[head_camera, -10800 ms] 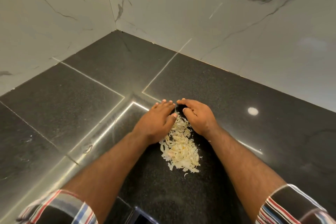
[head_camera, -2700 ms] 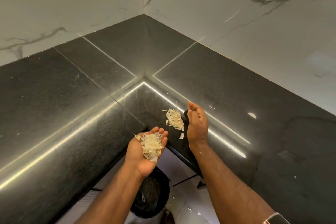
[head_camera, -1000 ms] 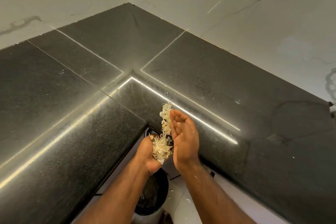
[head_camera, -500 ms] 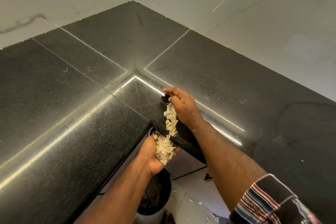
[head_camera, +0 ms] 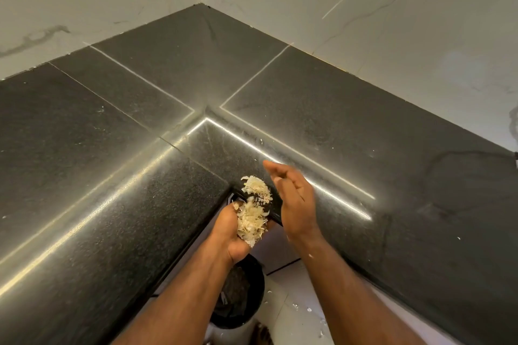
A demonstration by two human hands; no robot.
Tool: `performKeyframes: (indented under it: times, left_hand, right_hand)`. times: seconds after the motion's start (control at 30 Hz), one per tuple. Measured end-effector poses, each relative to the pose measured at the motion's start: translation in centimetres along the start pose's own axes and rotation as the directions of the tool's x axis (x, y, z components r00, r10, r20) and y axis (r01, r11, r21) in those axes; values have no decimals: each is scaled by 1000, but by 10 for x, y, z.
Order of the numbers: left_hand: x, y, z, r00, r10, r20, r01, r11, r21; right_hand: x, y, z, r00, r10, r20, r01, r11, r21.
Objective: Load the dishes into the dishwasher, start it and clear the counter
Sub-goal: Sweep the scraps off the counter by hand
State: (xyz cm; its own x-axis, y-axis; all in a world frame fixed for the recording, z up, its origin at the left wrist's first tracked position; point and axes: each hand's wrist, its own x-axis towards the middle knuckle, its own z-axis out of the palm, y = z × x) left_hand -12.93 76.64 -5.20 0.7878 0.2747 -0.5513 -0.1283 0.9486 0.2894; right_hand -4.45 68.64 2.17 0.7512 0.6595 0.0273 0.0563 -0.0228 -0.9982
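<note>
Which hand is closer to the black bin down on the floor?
Left. The left hand, cupped and full of peelings, hangs right above the bin. The right hand is higher up, over the counter edge.

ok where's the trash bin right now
In the head view the trash bin sits on the floor at bottom centre, below the counter's inner corner, directly under the left hand.

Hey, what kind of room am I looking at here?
Most likely a home kitchen: a polished black stone counter turns a corner beneath marble-look wall tiles, and a black waste bin stands on the floor below the edge where pale food scraps are gathered.
</note>
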Motion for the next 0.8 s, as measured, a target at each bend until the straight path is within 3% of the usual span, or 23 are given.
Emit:
performKeyframes:
  times: [0.1, 0.17, 0.23, 0.3, 0.37, 0.47, 0.6, 0.8]
  left_hand:
    - [2, 0, -3, 1000, -21, -22, 21, 1000, -17]
    - [3, -1, -5, 999, -19, -48, 19, 1000, 8]
    - [4, 0, -8, 998, -3, -55, 4, 1000, 8]
    - [6, -2, -9, 996, 30, -88, -28, 999, 15]
    - [5, -5, -9, 997, 47, -65, -49, 999, -21]
    - [-1, -14, -12, 995, 81, -53, -81, 997, -11]
    - [-5, -25, -20, 993, 94, -71, -104, 984, -148]
    - [-1, -44, -43, 973, 153, -174, -185, 964, -189]
  right_hand:
    - [-50, -1, -1, 994, -15, -107, 26, 995, 96]
    - [-82, 15, 5, 977, 74, -202, -47, 989, 138]
    - [-96, 36, 12, 895, 279, -347, -179, 939, 295]
    - [-94, 51, 19, 759, 517, -396, -261, 799, 542]
    - [-83, 57, 29, 673, 653, -348, -255, 646, 719]
    - [-63, 57, 43, 631, 726, -274, -204, 496, 844]
    - [-52, 60, 57, 635, 753, -171, -172, 354, 919]
    - [-61, 93, 63, 665, 744, -70, -204, 271, 941]
